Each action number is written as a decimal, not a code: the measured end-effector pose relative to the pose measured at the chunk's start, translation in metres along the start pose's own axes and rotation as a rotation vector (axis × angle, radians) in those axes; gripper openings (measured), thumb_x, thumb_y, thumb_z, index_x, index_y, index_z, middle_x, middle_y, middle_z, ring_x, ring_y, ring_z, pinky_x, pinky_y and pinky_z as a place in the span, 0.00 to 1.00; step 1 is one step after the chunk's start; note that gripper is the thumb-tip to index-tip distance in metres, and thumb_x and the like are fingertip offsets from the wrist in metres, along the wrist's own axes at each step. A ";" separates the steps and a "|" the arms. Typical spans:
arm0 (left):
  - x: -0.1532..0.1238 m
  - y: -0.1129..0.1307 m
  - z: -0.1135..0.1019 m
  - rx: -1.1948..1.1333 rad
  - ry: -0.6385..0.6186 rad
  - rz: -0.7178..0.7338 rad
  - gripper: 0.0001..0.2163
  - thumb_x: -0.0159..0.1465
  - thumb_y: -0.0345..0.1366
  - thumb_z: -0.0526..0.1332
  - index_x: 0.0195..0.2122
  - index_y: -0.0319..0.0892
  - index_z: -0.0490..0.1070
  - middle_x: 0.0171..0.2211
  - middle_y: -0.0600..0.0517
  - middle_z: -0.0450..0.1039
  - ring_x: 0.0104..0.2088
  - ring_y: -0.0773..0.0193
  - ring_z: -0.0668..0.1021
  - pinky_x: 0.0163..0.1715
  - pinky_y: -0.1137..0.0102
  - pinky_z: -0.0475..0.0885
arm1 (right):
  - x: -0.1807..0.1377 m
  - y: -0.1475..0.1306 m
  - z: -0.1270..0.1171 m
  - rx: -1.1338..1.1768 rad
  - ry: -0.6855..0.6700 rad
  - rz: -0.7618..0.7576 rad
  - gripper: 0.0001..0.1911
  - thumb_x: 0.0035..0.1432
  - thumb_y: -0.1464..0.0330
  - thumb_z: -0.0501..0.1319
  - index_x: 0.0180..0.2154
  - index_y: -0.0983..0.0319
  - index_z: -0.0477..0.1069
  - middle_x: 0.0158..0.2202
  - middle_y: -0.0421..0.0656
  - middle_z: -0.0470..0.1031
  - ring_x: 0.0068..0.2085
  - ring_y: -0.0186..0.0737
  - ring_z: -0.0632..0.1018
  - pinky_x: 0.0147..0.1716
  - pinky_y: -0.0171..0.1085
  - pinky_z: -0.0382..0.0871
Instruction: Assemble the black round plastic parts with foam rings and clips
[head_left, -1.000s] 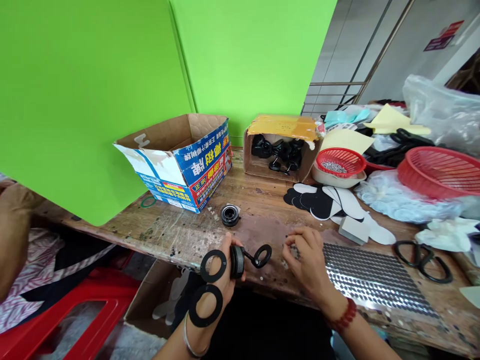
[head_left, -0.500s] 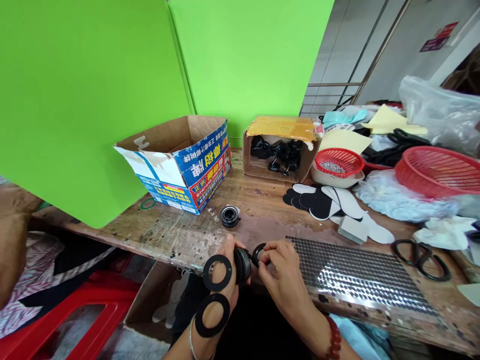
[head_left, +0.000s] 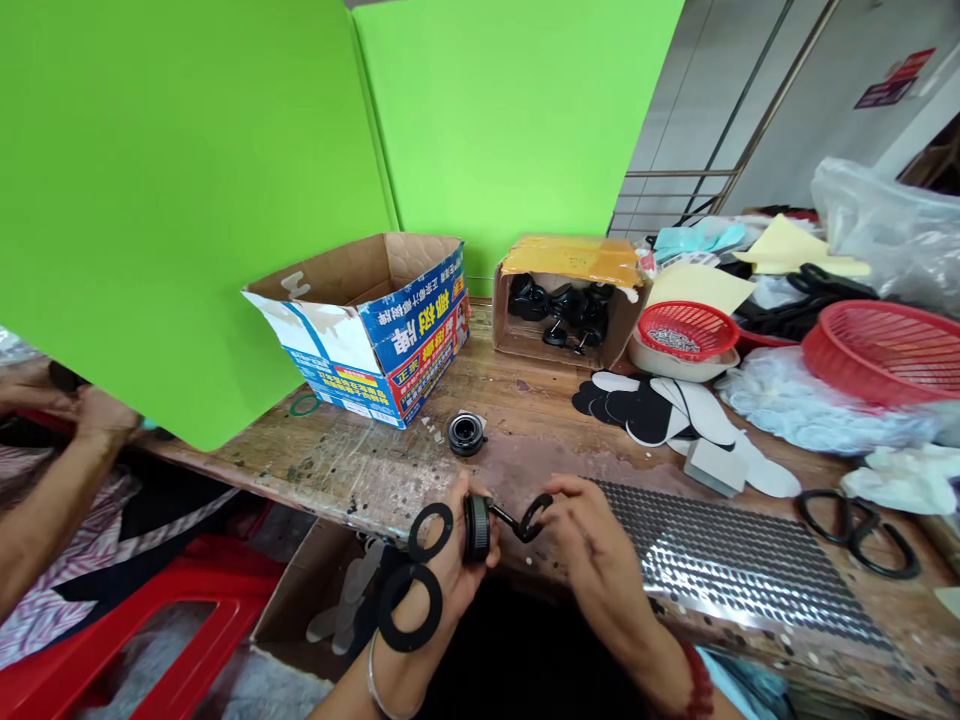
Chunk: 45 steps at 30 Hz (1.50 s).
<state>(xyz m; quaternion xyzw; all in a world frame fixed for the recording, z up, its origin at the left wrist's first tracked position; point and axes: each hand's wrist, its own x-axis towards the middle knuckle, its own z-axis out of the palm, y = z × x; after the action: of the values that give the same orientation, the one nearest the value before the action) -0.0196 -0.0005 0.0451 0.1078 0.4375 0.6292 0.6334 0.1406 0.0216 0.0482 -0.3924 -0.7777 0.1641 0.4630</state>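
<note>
Since half a second ago, the black ring (head_left: 526, 530) has been swung out from the black ribbed disc (head_left: 477, 528), and the thin rod (head_left: 505, 515) between them, mostly covered then, is now laid bare. Disc, rod and ring can still be seen joined as one piece, held near the bench edge, nearer the wearer than the printed carton (head_left: 420, 335) and to its right.

The disc is gripped by the left hand (head_left: 452, 578), with the fingers curled closely round it. Two flat black rings (head_left: 385, 607) are carried along the back of that hand and the wrist. The right hand (head_left: 596, 560) has been drawn back a little, farther right of the carton; its thumb and forefinger are held narrowly at the ring's rim, but whether contact is kept cannot be told, as the fingertips are slightly blurred.

For the work in hand, the change may be read as an adjustment made at the ring end, the disc being steadied by the left.

A loose round part (head_left: 466, 434) is left just beside the carton's near right corner. Left of the carton, a co-worker's hand (head_left: 105, 412) has been brought into clearer view.
</note>
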 end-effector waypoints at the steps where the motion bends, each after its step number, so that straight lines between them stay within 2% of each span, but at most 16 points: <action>1: -0.002 0.002 0.004 -0.041 -0.014 -0.056 0.18 0.56 0.51 0.70 0.32 0.42 0.70 0.20 0.57 0.66 0.18 0.70 0.70 0.14 0.77 0.61 | 0.007 0.002 -0.003 0.091 0.010 0.094 0.16 0.72 0.62 0.50 0.36 0.59 0.72 0.42 0.47 0.75 0.46 0.43 0.76 0.45 0.41 0.71; 4: -0.009 0.006 0.014 -0.120 -0.097 -0.224 0.19 0.52 0.49 0.73 0.30 0.42 0.68 0.17 0.60 0.63 0.16 0.73 0.66 0.14 0.79 0.58 | 0.020 0.003 -0.002 0.303 -0.072 0.326 0.26 0.71 0.50 0.45 0.30 0.60 0.68 0.27 0.42 0.72 0.30 0.39 0.73 0.30 0.36 0.68; 8: -0.023 0.002 0.019 -0.107 -0.167 -0.226 0.19 0.54 0.51 0.71 0.26 0.40 0.68 0.18 0.58 0.64 0.16 0.76 0.63 0.16 0.78 0.59 | 0.023 -0.007 0.004 0.451 -0.269 0.535 0.34 0.66 0.41 0.43 0.21 0.58 0.59 0.19 0.39 0.63 0.22 0.35 0.65 0.23 0.35 0.60; 11: -0.031 -0.007 0.018 -0.078 -0.120 -0.263 0.22 0.55 0.56 0.68 0.25 0.40 0.69 0.17 0.58 0.63 0.14 0.76 0.62 0.14 0.79 0.57 | 0.024 -0.015 0.002 0.541 -0.567 0.551 0.34 0.65 0.40 0.46 0.20 0.59 0.58 0.19 0.38 0.62 0.22 0.33 0.63 0.22 0.34 0.57; 13: -0.033 -0.012 0.015 -0.019 -0.086 -0.247 0.22 0.57 0.57 0.66 0.25 0.41 0.71 0.17 0.57 0.64 0.14 0.75 0.64 0.14 0.79 0.58 | 0.025 -0.019 0.000 0.582 -0.663 0.516 0.32 0.67 0.43 0.47 0.21 0.60 0.60 0.21 0.39 0.65 0.24 0.34 0.65 0.23 0.33 0.60; 17: -0.035 -0.016 -0.003 0.216 -0.117 0.126 0.15 0.62 0.50 0.63 0.42 0.47 0.78 0.32 0.47 0.79 0.33 0.57 0.82 0.29 0.67 0.78 | 0.022 -0.027 0.005 0.590 -0.487 0.386 0.24 0.72 0.51 0.46 0.38 0.59 0.72 0.37 0.43 0.76 0.38 0.39 0.75 0.38 0.36 0.70; 20: -0.037 -0.020 -0.022 0.352 -0.172 0.313 0.18 0.64 0.45 0.62 0.53 0.48 0.75 0.46 0.44 0.80 0.51 0.48 0.80 0.47 0.55 0.79 | 0.013 -0.035 0.017 0.563 -0.406 0.263 0.23 0.73 0.53 0.46 0.51 0.56 0.73 0.51 0.45 0.76 0.53 0.44 0.74 0.56 0.42 0.67; 23: -0.032 -0.025 -0.034 0.433 -0.182 0.380 0.23 0.60 0.41 0.65 0.58 0.46 0.72 0.53 0.44 0.77 0.59 0.45 0.74 0.55 0.53 0.75 | 0.001 -0.042 0.031 0.507 -0.277 0.275 0.23 0.73 0.54 0.47 0.55 0.56 0.73 0.58 0.45 0.73 0.61 0.45 0.70 0.63 0.45 0.61; 27: -0.002 -0.023 -0.020 0.364 0.067 0.381 0.20 0.67 0.44 0.57 0.58 0.45 0.69 0.49 0.44 0.77 0.53 0.49 0.79 0.51 0.56 0.77 | 0.010 -0.039 0.045 0.549 -0.177 0.292 0.29 0.73 0.56 0.43 0.40 0.61 0.79 0.41 0.46 0.80 0.44 0.42 0.79 0.48 0.38 0.72; 29: 0.018 -0.011 -0.007 0.344 0.146 0.397 0.18 0.70 0.45 0.51 0.55 0.45 0.69 0.46 0.45 0.77 0.50 0.51 0.80 0.49 0.56 0.77 | 0.034 -0.027 0.050 0.419 -0.289 0.314 0.31 0.73 0.58 0.42 0.30 0.63 0.76 0.30 0.44 0.78 0.32 0.38 0.77 0.34 0.33 0.71; 31: 0.038 0.008 0.000 0.449 0.192 0.490 0.13 0.68 0.44 0.54 0.50 0.45 0.68 0.46 0.47 0.76 0.49 0.53 0.80 0.51 0.56 0.76 | 0.068 -0.007 0.054 0.104 -0.431 0.346 0.29 0.72 0.63 0.42 0.27 0.64 0.75 0.25 0.43 0.76 0.27 0.37 0.75 0.26 0.32 0.65; 32: 0.047 0.018 0.001 0.548 0.214 0.553 0.12 0.65 0.41 0.59 0.48 0.44 0.68 0.46 0.47 0.76 0.50 0.53 0.79 0.52 0.56 0.74 | 0.087 0.005 0.056 -0.128 -0.488 0.325 0.28 0.71 0.66 0.42 0.28 0.64 0.75 0.27 0.43 0.77 0.29 0.37 0.76 0.28 0.31 0.64; 35: 0.072 0.047 -0.006 0.847 0.216 0.684 0.22 0.49 0.31 0.68 0.47 0.42 0.70 0.51 0.44 0.73 0.55 0.48 0.74 0.58 0.52 0.67 | 0.136 0.039 0.060 -0.329 -0.527 0.306 0.23 0.67 0.72 0.48 0.25 0.66 0.76 0.28 0.51 0.78 0.31 0.43 0.77 0.32 0.36 0.63; 38: 0.091 0.063 -0.018 1.049 0.069 0.664 0.28 0.43 0.26 0.69 0.48 0.41 0.72 0.50 0.42 0.75 0.53 0.45 0.75 0.57 0.52 0.66 | 0.162 0.055 0.066 -0.419 -0.584 0.229 0.18 0.62 0.75 0.54 0.24 0.67 0.77 0.33 0.60 0.79 0.40 0.52 0.78 0.40 0.41 0.64; 41: 0.103 0.066 -0.025 1.139 -0.035 0.640 0.23 0.43 0.27 0.68 0.43 0.42 0.75 0.43 0.46 0.79 0.45 0.49 0.78 0.50 0.57 0.71 | 0.174 0.048 0.084 -0.456 -0.610 0.126 0.13 0.62 0.76 0.56 0.30 0.68 0.79 0.43 0.62 0.78 0.51 0.57 0.74 0.50 0.45 0.62; 45: 0.111 0.062 -0.032 1.171 -0.035 0.655 0.22 0.47 0.32 0.67 0.45 0.41 0.75 0.43 0.45 0.79 0.44 0.48 0.79 0.46 0.56 0.72 | 0.182 0.027 0.126 -0.431 -0.616 0.110 0.15 0.67 0.75 0.52 0.41 0.67 0.77 0.46 0.55 0.78 0.50 0.48 0.75 0.53 0.42 0.61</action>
<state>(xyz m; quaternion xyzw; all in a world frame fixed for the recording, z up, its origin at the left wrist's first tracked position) -0.1044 0.0964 0.0228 0.5710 0.6411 0.4457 0.2536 -0.0020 0.1917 0.0739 -0.4542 -0.8749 0.1317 0.1048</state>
